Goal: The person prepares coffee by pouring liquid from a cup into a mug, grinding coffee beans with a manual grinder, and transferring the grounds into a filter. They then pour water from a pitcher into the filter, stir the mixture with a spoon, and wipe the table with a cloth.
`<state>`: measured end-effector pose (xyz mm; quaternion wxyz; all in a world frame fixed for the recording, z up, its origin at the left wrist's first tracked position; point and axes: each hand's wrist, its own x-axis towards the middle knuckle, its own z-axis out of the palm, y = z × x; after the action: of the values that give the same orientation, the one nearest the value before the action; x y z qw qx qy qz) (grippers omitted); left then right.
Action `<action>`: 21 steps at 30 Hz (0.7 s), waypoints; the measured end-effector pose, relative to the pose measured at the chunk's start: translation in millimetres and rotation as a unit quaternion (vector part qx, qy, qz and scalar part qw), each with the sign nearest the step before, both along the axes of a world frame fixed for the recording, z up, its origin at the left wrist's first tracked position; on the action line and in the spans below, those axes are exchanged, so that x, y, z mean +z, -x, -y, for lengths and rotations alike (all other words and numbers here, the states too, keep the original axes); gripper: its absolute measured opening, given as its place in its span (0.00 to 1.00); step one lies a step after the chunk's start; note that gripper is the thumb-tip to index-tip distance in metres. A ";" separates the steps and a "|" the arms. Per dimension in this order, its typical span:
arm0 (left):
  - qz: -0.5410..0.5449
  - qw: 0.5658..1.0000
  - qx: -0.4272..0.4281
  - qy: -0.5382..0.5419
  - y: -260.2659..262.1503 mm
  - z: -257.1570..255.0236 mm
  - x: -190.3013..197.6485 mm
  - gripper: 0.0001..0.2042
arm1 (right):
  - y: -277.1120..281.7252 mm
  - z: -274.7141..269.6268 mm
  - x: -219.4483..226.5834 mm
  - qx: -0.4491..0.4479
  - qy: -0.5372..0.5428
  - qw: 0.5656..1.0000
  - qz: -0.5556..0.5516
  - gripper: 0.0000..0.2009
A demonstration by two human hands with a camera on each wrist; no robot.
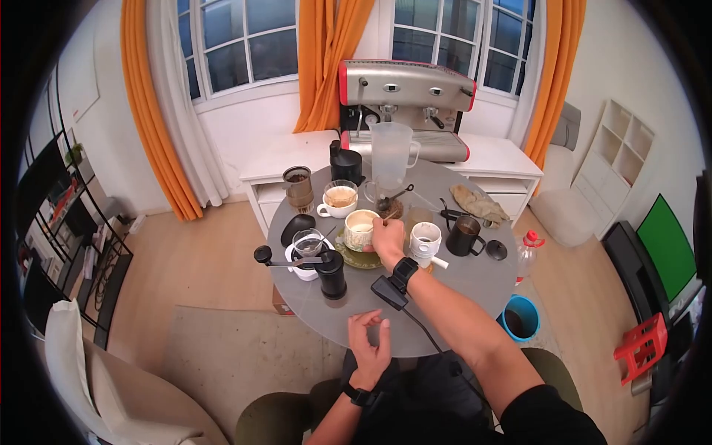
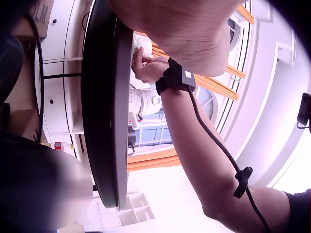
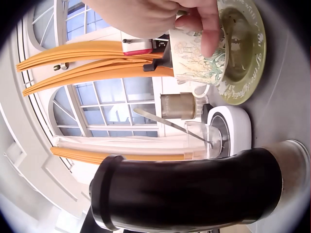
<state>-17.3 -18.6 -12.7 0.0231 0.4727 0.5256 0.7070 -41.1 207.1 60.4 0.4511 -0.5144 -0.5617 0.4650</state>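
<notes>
A floral cup (image 1: 361, 231) stands on a green saucer (image 3: 260, 73). At its right side is my right hand (image 1: 389, 242), fingers curled beside the rim, with one finger extended along the outer wall in the right wrist view. A thin handle, like a spoon's (image 1: 389, 217), shows at the pinched fingers; its lower end is hidden. Pale liquid or residue lines the cup's inside. My left hand (image 1: 368, 343) hovers at the table's front edge, fingers loosely bent and holding nothing. To the left of the cup stands a black hand grinder (image 1: 331, 274) with its crank out.
On the round grey table (image 1: 371, 315) are a white scale (image 3: 243, 131) bearing a glass, a latte cup (image 1: 340, 200), a clear pitcher (image 1: 391, 152), a white dripper (image 1: 425, 239), a dark metal jug (image 1: 464, 236) and a cloth (image 1: 478, 205). An espresso machine (image 1: 408, 96) stands behind.
</notes>
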 end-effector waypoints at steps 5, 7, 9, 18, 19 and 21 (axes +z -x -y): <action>-0.005 1.000 -0.007 0.006 1.0 -0.2 -0.6 0.13 | -0.5 -3.6 -16.3 -0.039 0.014 0.999 0.014 0.21; -0.003 1.000 -0.010 0.008 1.2 0.6 0.4 0.12 | 0.4 -9.1 -25.1 -0.048 0.027 0.998 0.034 0.21; 0.002 1.000 -0.013 0.005 1.0 0.7 1.6 0.11 | 4.5 -28.2 -51.0 -0.060 0.001 0.996 0.070 0.22; -0.006 1.000 -0.012 0.019 2.1 2.4 -0.4 0.12 | 0.5 -10.8 -44.5 -0.089 -0.056 0.989 0.108 0.22; -0.002 1.000 -0.014 0.018 1.9 2.7 -0.4 0.11 | 0.0 -9.5 -45.9 -0.089 -0.062 0.988 0.107 0.22; 0.005 1.000 -0.019 0.015 0.9 1.4 0.6 0.10 | -1.6 -5.8 -47.3 -0.085 -0.076 0.987 0.115 0.22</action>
<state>-18.2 -20.0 -12.1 0.0462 0.4790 0.5265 0.7009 -39.5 212.9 13.1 0.4592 -0.5743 -0.5978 0.3194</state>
